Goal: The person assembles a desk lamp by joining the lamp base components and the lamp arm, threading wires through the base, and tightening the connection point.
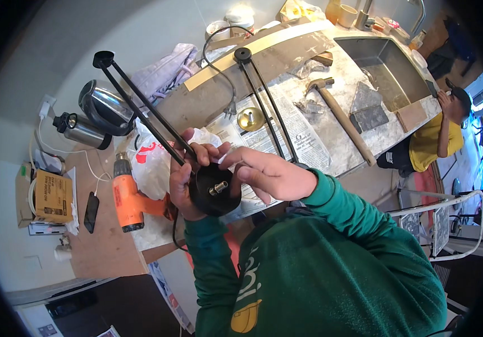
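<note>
Hands (181,190) (268,172) at twin-rod fixture (205,194), long axis toward upper left

A pale grey wall (14,146) borders the stained counter (347,74), which carries a recessed metal sink (393,64); from here, bluish light (482,95) shows beyond it.

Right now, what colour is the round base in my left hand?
The round base is black; head view.

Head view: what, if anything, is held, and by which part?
The left hand holds the black two-rod fixture by its broad round end; whether the right hand grips is unclear.
</note>
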The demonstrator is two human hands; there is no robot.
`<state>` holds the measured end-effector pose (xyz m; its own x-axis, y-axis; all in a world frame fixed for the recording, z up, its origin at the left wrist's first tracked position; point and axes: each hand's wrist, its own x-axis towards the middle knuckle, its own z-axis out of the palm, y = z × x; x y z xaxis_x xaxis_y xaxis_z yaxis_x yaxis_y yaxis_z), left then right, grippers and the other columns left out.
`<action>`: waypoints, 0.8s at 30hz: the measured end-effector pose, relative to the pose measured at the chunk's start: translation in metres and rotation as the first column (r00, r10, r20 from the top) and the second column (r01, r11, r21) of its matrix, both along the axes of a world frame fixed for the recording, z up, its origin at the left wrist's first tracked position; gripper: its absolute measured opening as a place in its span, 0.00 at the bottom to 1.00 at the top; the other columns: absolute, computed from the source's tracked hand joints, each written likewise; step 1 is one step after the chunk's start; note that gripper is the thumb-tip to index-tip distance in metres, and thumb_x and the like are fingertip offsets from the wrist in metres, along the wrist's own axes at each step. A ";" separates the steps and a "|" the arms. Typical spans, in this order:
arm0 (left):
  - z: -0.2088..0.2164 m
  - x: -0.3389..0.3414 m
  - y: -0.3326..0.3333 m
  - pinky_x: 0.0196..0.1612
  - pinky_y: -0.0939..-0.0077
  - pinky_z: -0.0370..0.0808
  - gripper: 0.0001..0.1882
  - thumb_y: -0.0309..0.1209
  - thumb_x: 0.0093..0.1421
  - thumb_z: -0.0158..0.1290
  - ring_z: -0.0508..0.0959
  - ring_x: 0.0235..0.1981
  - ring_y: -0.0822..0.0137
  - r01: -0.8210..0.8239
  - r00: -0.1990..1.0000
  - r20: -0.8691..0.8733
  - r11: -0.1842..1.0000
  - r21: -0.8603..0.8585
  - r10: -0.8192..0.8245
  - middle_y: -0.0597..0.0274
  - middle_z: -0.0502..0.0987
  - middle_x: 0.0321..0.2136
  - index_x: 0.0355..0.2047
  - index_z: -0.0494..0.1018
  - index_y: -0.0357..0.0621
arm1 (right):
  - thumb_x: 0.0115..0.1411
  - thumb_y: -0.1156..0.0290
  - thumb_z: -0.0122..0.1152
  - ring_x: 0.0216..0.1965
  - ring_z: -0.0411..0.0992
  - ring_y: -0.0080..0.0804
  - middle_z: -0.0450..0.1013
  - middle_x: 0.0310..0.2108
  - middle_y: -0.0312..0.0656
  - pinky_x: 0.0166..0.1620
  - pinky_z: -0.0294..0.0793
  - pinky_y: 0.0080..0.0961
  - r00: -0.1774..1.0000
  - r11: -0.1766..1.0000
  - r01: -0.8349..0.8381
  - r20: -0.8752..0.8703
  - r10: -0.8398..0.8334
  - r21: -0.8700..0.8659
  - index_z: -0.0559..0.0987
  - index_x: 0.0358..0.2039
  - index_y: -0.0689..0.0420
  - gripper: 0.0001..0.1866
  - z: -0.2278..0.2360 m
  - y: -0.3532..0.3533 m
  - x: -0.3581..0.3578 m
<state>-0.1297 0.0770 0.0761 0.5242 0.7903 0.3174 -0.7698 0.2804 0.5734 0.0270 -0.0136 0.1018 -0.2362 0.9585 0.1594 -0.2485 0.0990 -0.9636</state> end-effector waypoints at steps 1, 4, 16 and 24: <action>0.001 0.000 -0.001 0.60 0.49 0.64 0.31 0.33 0.56 0.45 0.71 0.43 0.58 -0.006 1.000 -0.010 1.000 -0.019 0.005 0.57 0.67 0.30 0.58 0.53 0.32 | 0.69 0.70 0.38 0.17 0.67 0.20 0.69 0.37 0.42 0.22 0.70 0.17 0.999 1.000 0.015 0.046 -0.016 0.026 0.64 0.52 0.60 0.15 -0.001 0.000 0.000; -0.002 -0.003 0.002 0.60 0.48 0.64 0.31 0.33 0.57 0.45 0.72 0.42 0.58 -0.006 1.000 -0.011 1.000 0.010 0.006 0.57 0.67 0.30 0.58 0.53 0.32 | 0.69 0.70 0.38 0.18 0.68 0.20 0.69 0.39 0.42 0.23 0.70 0.17 0.996 0.999 -0.033 0.079 0.035 -0.033 0.64 0.53 0.60 0.15 0.004 0.002 0.004; -0.004 0.003 0.007 0.59 0.48 0.64 0.31 0.33 0.56 0.45 0.71 0.42 0.58 0.024 0.999 0.027 1.000 0.004 -0.024 0.56 0.67 0.30 0.58 0.52 0.31 | 0.68 0.70 0.40 0.18 0.69 0.23 0.69 0.37 0.42 0.26 0.71 0.21 0.998 0.998 -0.056 0.014 0.056 -0.002 0.64 0.52 0.59 0.14 -0.002 0.005 0.004; -0.005 0.005 0.006 0.59 0.49 0.65 0.31 0.32 0.56 0.45 0.71 0.42 0.58 0.000 1.000 0.006 1.000 -0.015 0.001 0.56 0.67 0.30 0.58 0.53 0.31 | 0.68 0.70 0.39 0.18 0.69 0.24 0.68 0.38 0.41 0.27 0.71 0.21 0.969 0.985 -0.128 0.198 0.149 -0.115 0.64 0.52 0.59 0.14 0.007 0.005 0.012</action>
<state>-0.1245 0.0835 0.0714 0.5219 0.7953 0.3083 -0.7734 0.2887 0.5644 0.0393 -0.0086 0.1084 -0.3850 0.9229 -0.0022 -0.0486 -0.0227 -0.9986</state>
